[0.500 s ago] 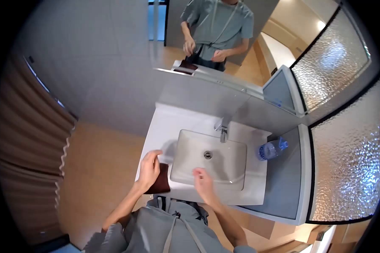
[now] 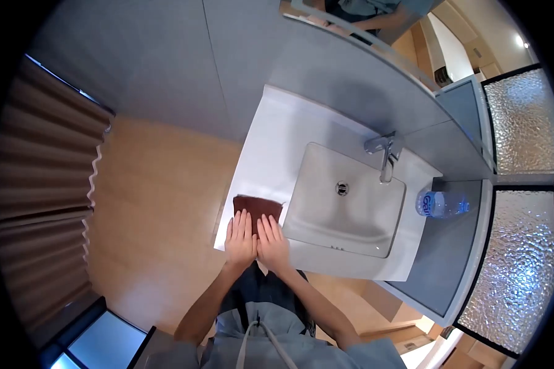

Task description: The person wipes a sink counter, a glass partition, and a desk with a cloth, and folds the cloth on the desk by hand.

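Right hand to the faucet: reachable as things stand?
Probably yes, with a stretch: the right hand lies flat on the brown cloth, apparently gripping nothing, and no object stands in the sink basin between it and the faucet.

Black fisheye corners, bright glare on rippled glass [image 2: 505, 270]; soft shadow in sink [image 2: 366, 215]

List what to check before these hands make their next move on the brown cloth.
1. Left hand at the brown cloth: ok, appears to rest on it, palm down.
2. Right hand likewise: ok, palm down beside the left.
3. Cloth outside the basin: ok, on the counter beside it.
4. Tap not running: ok, no stream visible.
5. Cloth dry: cannot tell.
6. Bottle clear of both hands: ok, across the basin.
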The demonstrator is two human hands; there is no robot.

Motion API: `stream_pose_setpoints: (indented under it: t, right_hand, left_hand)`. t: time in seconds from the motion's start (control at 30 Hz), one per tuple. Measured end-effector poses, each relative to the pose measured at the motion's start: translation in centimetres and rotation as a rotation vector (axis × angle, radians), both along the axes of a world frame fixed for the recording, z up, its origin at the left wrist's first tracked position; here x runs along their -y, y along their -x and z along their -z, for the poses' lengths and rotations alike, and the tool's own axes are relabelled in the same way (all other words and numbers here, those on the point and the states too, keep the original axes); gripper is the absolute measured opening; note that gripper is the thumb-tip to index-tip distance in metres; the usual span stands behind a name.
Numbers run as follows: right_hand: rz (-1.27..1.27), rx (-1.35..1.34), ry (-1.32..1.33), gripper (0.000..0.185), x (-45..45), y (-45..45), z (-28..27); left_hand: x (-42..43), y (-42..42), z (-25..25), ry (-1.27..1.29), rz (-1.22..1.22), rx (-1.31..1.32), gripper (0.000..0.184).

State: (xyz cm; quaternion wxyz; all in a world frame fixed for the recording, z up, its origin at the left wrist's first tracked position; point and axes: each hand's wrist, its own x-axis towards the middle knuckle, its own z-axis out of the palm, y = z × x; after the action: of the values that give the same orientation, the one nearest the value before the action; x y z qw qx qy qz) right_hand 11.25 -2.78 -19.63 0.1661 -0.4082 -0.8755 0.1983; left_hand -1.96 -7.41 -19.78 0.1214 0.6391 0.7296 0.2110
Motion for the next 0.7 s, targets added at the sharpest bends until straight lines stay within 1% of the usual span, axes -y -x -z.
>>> stream_pose_setpoints:
  t: [0.03,0.13,0.2,0.27,0.33,0.4,0.47,0.53,0.6,0.67,0.7]
  right_hand:
    - [0.011,0.093,-0.032,0.057,-0.4,0.4,0.7]
    - [0.085,0.077,-0.025,0.056,-4.7,2.0,-0.4]
    - [0.123,0.100,-0.064,0.056,-9.1,3.0,-0.6]
    - [0.140,0.087,-0.099,0.060,-13.5,3.7,0.5]
    - [0.164,0.067,-0.169,0.061,-17.4,4.3,2.0]
    - [0.186,0.067,-0.179,0.058,-19.0,4.6,2.6]
    - [0.207,0.066,-0.176,0.057,-18.4,4.4,2.7]
    - [0.219,0.048,-0.178,0.058,-16.6,4.5,2.7]
    - [0.218,0.076,-0.124,0.059,-13.5,4.3,2.2]
    - [0.211,0.041,-0.219,0.059,-9.6,3.6,3.0]
    - [0.195,0.041,-0.132,0.061,-7.5,3.2,2.3]
  left_hand:
    - [-0.9,0.7,0.1,0.028,0.022,0.000,0.065]
    - [-5.8,2.2,0.2,0.076,0.080,0.007,0.065]
    - [-10.7,3.3,0.7,0.075,0.121,-0.061,0.066]
    - [-15.7,4.3,1.8,0.077,0.144,-0.198,0.066]
    - [-19.9,5.1,2.8,-0.011,0.167,-0.214,0.065]
    - [-21.4,5.4,3.1,-0.026,0.170,-0.216,0.064]
    - [-21.3,5.1,3.1,-0.026,0.173,-0.204,0.064]
    - [-19.2,5.1,2.5,-0.027,0.163,-0.193,0.064]
    - [-16.2,4.8,1.5,0.009,0.164,-0.172,0.065]
    - [-12.3,4.7,2.2,0.036,0.179,-0.146,0.068]
    - [-10.2,4.2,1.8,0.045,0.181,-0.150,0.069]
